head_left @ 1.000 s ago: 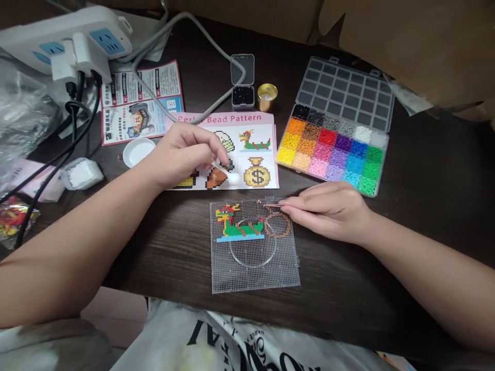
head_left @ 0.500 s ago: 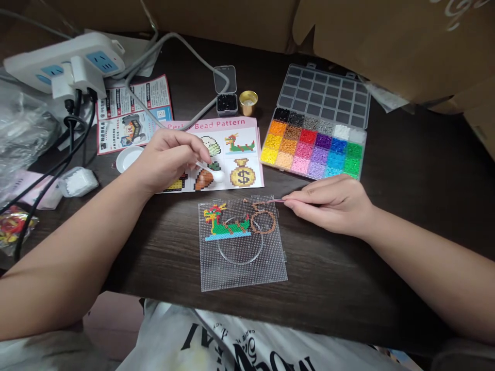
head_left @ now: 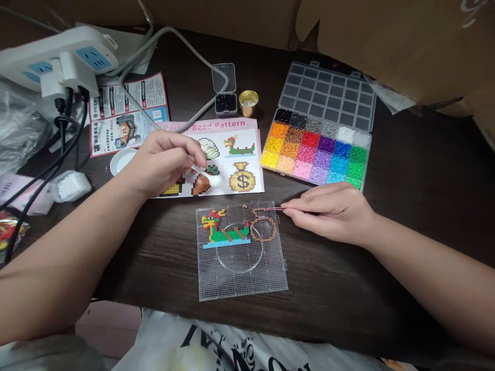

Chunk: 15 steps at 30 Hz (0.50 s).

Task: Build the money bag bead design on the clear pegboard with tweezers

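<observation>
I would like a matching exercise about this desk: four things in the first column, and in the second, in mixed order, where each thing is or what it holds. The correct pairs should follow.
Column 1
1. Left hand
2. Right hand
3. Bead dragon
4. Golden cup

Column 2
A. Beside the small box of black beads
B. Holds a thin pinkish tool
C. On the clear pegboard
D. Holds a white spoon

Pairs: 1-D, 2-B, 3-C, 4-A

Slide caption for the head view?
Right hand holds tweezers at the pegboard; left hand holds a spoon over the pattern sheet.
</observation>
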Available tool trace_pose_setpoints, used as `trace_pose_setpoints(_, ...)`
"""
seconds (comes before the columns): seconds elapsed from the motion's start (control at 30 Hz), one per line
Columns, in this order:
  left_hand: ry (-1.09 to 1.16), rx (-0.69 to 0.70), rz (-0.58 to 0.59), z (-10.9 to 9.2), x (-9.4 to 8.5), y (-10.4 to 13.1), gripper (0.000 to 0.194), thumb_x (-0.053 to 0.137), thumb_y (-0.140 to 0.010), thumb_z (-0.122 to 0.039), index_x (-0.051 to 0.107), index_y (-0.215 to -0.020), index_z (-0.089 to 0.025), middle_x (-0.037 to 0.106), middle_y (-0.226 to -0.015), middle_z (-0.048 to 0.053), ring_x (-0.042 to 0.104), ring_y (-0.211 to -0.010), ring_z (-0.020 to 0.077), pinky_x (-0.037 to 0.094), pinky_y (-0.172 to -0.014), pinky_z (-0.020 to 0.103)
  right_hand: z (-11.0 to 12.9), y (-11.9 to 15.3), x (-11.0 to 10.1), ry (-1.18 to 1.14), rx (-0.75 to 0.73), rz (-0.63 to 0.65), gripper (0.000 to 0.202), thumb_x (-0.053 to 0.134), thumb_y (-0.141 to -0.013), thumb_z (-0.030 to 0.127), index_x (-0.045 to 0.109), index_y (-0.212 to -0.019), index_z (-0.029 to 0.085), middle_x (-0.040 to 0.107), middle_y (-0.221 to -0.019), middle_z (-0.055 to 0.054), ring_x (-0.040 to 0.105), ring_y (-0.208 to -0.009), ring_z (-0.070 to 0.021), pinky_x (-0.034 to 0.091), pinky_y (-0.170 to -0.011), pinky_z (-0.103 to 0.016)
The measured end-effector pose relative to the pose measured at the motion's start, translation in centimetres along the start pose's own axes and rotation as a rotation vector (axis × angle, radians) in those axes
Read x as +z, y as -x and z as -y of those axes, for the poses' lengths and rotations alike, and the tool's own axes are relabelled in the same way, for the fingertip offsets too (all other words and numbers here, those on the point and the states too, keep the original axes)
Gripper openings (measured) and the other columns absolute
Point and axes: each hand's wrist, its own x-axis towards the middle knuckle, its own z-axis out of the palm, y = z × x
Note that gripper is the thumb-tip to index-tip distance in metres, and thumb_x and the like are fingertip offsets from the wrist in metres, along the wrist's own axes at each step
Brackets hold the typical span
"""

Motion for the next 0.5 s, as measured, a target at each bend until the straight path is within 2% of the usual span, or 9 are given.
trace_pose_setpoints(0.27,-0.012,0.006,0.013,0.07,0.10,-0.13,0.023,0.053,-0.057,-0.003,0.072,-0.059,-0.014,0.058,-0.052,0.003,0.052,-0.046,0.0100,0.038,-0.037,0.023,0.17,0.19,-0.19,-0.022,0.025,-0.028,0.014,0.069,-0.084,0.014,0.077,-0.094,0.020,0.074,-0.072,-0.002,0.066,-0.056,-0.0114,0.050,-0.049,-0.023)
trace_pose_setpoints(0.37,0.006,-0.032,0.037,-0.18,0.20,-0.02,0.022,0.053,-0.059,-0.001,0.071,-0.061,-0.013,0.059,-0.053,0.003,0.049,-0.044,0.0079,0.039,-0.039,0.022,0.22,0.14,-0.19,-0.020,0.052,-0.005,0.016,0.067,-0.085,0.016,0.077,-0.095,0.023,0.075,-0.073,-0.001,0.065,-0.055,-0.0116,0.050,-0.049,-0.025)
trace_pose_setpoints(0.5,-0.022,-0.035,0.016,-0.32,0.18,0.14,0.023,0.052,-0.057,-0.002,0.072,-0.058,-0.014,0.058,-0.052,0.003,0.049,-0.044,0.0078,0.034,-0.038,0.021,0.22,0.04,-0.13,-0.037,0.057,0.007,0.018,0.066,-0.085,0.016,0.077,-0.097,0.024,0.074,-0.073,-0.001,0.064,-0.054,-0.0116,0.049,-0.048,-0.025)
